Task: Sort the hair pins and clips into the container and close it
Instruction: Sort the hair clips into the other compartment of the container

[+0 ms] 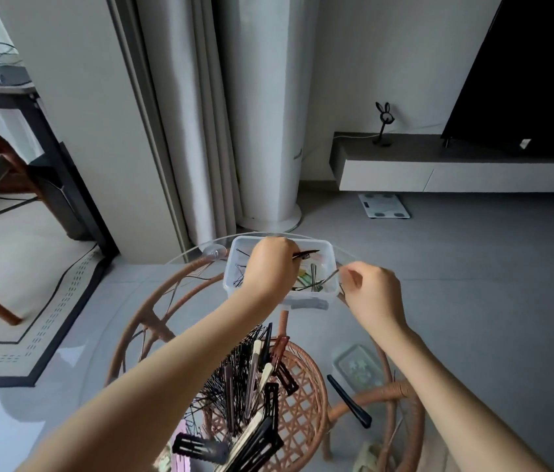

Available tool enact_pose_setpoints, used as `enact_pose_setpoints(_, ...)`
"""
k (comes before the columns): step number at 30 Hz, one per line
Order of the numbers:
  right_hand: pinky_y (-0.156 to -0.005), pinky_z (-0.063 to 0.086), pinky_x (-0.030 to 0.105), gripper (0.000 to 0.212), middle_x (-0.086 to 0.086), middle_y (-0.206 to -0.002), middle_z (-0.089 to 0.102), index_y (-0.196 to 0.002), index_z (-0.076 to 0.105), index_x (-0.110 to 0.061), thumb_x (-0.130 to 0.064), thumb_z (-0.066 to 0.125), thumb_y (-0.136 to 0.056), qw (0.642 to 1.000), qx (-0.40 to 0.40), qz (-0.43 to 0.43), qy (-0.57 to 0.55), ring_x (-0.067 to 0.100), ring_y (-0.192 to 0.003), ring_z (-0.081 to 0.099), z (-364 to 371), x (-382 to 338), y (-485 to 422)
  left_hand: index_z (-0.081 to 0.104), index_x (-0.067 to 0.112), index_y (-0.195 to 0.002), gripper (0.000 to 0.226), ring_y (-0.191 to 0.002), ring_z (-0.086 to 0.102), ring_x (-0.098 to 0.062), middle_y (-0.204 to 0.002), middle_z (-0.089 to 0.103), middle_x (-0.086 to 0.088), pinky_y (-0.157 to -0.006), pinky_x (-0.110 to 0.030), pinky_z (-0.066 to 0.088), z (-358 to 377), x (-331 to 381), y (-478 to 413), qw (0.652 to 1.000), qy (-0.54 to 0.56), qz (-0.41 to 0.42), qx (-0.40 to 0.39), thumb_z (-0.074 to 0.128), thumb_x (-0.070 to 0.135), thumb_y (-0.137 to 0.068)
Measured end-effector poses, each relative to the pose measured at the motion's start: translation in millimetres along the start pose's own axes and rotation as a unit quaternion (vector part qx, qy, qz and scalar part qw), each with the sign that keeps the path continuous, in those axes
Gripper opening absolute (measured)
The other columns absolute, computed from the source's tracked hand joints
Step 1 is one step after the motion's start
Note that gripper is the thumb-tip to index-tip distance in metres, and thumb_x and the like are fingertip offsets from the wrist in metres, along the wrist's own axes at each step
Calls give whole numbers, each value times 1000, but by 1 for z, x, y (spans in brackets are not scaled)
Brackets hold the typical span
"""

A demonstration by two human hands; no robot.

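Hair pins and clips (251,386) lie heaped in a dark tangle at the near side of a round glass table top (200,301) on a woven rattan frame (125,338), seen from the head camera. At the far edge stands a clear rectangular plastic container (303,303), open, with a few black pins (240,279) and coloured clips (304,277) inside. The left hand (270,267) hovers over it, fingers curled, pinching a slim dark clip (306,254) by one end. The right hand (374,291), just beside the container's right wall, pinches a thin grey metal pin (330,276) that reaches over the rim. A clear lid (359,367) with pale star marks lies flat on the glass at right, near a long black clip (349,400).
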State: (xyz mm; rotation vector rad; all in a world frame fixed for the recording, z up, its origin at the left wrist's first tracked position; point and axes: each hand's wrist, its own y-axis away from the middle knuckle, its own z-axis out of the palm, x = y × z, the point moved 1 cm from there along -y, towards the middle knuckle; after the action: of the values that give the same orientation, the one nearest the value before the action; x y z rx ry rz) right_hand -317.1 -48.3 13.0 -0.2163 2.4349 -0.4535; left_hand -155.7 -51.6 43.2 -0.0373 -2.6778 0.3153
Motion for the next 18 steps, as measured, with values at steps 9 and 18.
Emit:
enact_pose_setpoints(9,-71,51,26,23,2,-97,72,-104,67,-17,-30,57,-89,982,-174,17,72,18,-86,65,-2,22,42,61,15,-121,37,-109,60,-26,-125,63,-6,-91,-32,47,31,-5,-24,992,-13,-2,-125,57,20,-85)
enact_pose_setpoints(18,-82,50,32,55,6,-131,53,-130,41,-14,-47,52,-88,911,-351,107,187,22,-107,59,6,21,119,65,21,-114,37,-120,55,-23,-127,60,-6,-103,-39,38,-7,-96,110,999,15,-14,31,50,44,-89)
